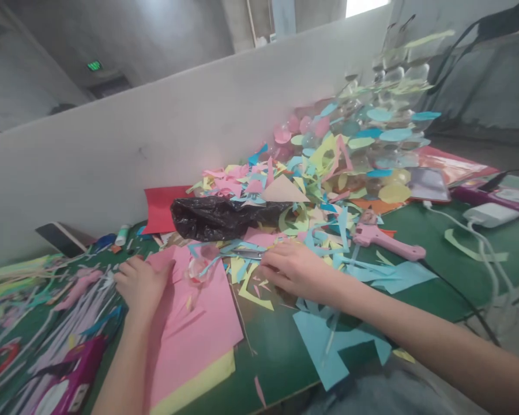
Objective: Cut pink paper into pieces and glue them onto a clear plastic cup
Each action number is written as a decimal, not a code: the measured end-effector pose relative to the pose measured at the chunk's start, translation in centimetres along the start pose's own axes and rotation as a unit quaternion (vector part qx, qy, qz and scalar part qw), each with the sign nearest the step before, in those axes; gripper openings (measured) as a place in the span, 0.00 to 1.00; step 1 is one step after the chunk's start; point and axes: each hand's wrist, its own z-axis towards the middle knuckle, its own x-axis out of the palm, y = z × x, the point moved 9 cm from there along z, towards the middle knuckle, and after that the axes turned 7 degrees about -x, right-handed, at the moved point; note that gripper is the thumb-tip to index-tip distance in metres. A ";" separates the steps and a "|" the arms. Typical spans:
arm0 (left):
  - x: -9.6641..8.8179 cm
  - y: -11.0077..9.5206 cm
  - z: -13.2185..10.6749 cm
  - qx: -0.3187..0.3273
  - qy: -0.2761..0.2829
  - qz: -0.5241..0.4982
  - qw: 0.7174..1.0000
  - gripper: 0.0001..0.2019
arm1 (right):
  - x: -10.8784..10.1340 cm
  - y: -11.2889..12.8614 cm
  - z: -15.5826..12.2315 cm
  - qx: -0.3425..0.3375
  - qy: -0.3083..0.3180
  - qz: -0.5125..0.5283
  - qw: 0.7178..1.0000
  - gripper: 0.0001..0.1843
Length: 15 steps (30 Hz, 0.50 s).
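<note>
The left hand (142,283) rests with curled fingers, grip unclear, on the large pink paper sheet (199,328) atop the green table (277,357), while the right hand (296,270) lies open-fingered on coloured paper scraps (251,288).

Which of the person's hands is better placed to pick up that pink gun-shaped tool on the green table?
Probably the right hand. It rests on the paper scraps nearer the pink tool, on the same side. The left hand lies on the pink sheet, farther off across the table.
</note>
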 end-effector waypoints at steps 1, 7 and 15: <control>-0.3 0.1 -0.3 -0.004 -0.022 0.020 1.000 0.34 | 0.1 0.1 0.0 -0.004 0.000 -0.003 1.000 0.14; 0.3 2.1 -1.2 -0.077 -0.031 0.028 0.996 0.41 | 0.3 0.4 -0.1 -0.024 0.000 -0.019 1.000 0.15; 1.8 1.1 0.4 -0.062 0.079 -0.079 0.992 0.34 | 0.5 0.5 -0.2 -0.029 0.016 -0.014 0.999 0.12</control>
